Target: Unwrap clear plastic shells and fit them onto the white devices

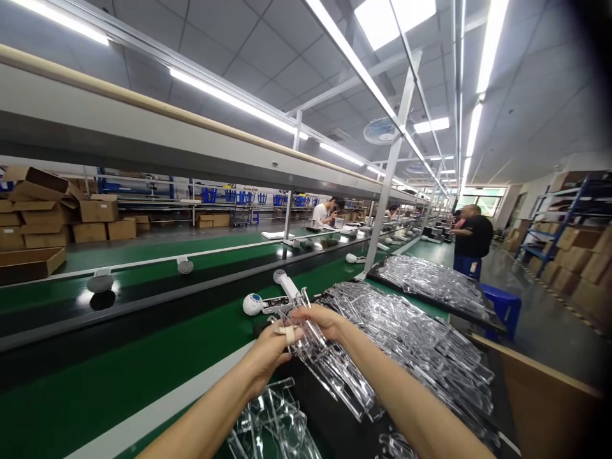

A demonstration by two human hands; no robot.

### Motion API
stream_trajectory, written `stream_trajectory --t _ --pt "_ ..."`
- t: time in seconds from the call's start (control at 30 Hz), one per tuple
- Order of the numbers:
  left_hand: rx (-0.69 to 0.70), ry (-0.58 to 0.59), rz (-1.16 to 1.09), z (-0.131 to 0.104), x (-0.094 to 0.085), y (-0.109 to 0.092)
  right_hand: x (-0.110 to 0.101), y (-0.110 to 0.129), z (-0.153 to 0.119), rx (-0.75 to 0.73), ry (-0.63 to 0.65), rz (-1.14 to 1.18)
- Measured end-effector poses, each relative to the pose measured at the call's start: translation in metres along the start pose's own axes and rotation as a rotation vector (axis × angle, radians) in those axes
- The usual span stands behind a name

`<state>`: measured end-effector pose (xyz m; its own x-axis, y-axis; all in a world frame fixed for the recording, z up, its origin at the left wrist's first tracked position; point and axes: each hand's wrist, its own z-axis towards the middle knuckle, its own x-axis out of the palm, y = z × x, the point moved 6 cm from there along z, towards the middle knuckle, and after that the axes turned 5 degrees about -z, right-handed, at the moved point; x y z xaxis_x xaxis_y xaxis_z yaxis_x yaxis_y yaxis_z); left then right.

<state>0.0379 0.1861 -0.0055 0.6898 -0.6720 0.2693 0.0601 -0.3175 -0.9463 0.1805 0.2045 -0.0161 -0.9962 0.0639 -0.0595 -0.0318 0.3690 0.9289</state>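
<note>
Both of my hands are closed around a bundle of clear plastic parts [329, 363], long and frame-like, which slants down toward me. My left hand [277, 344], with a pale wrap on one finger, grips its left side. On the upper right side, my right hand [320, 320] holds the same bundle. More clear parts lie loose [275, 424] below my left forearm. A large heap of them [406, 331] covers a black tray to the right. Just beyond my hands are a white round-headed device [253, 305] and a white handle-shaped piece [287, 284].
A second tray of clear parts [430, 280] stands farther right, near a blue stool [502, 309]. A black conveyor belt [143, 303] runs along the green bench, carrying white pieces. A white post [389, 185] rises ahead. Co-workers [473, 233] are farther down the line.
</note>
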Motion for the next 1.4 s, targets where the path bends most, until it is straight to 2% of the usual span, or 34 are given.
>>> stream_trajectory --t 0.1,0.2,0.27,0.33,0.43,0.5,0.57,0.67,0.77,0.83,0.9,0.97,1.07,1.27,1.4 --pt "-0.061 -0.015 0.127 0.027 0.000 0.011 -0.023 -0.005 0.009 0.077 -0.017 -0.250" --pt "-0.117 -0.052 0.273 0.041 -0.010 0.018 -0.035 -0.013 0.021 0.130 -0.074 -0.493" --pt "-0.113 -0.075 0.374 0.042 -0.019 0.015 -0.041 -0.016 0.028 0.137 -0.144 -0.657" --pt "-0.042 -0.089 0.476 0.038 -0.028 0.004 -0.045 -0.014 0.032 0.128 -0.217 -0.819" --pt "0.070 -0.049 0.646 0.020 -0.043 -0.015 -0.045 -0.001 0.024 0.068 -0.325 -1.044" --pt "0.061 0.005 0.766 0.001 -0.058 -0.018 -0.035 0.013 0.008 -0.029 -0.413 -1.170" --pt "0.011 0.017 0.875 -0.020 -0.079 -0.014 -0.012 0.026 -0.014 -0.161 -0.463 -1.268" --pt "-0.039 0.030 1.067 -0.047 -0.107 0.002 0.041 0.028 -0.044 -0.331 -0.352 -1.370" --pt "0.082 0.161 1.291 -0.064 -0.109 0.016 0.090 0.009 -0.066 -0.371 -0.180 -1.454" --pt "0.212 0.249 1.371 -0.071 -0.101 0.021 0.109 -0.009 -0.075 -0.329 -0.130 -1.513" --pt "0.292 0.279 1.424 -0.077 -0.096 0.025 0.117 -0.027 -0.082 -0.272 -0.123 -1.563" --pt "0.336 0.252 1.480 -0.080 -0.094 0.026 0.119 -0.043 -0.088 -0.234 -0.131 -1.592" --pt "0.398 0.231 1.505 -0.086 -0.095 0.026 0.119 -0.059 -0.096 -0.262 -0.133 -1.572" --pt "0.366 0.216 1.431 -0.090 -0.100 0.021 0.121 -0.065 -0.104 -0.380 -0.144 -1.404" --pt "0.339 0.125 1.388 -0.092 -0.106 0.011 0.126 -0.057 -0.114 -0.529 -0.174 -1.355"
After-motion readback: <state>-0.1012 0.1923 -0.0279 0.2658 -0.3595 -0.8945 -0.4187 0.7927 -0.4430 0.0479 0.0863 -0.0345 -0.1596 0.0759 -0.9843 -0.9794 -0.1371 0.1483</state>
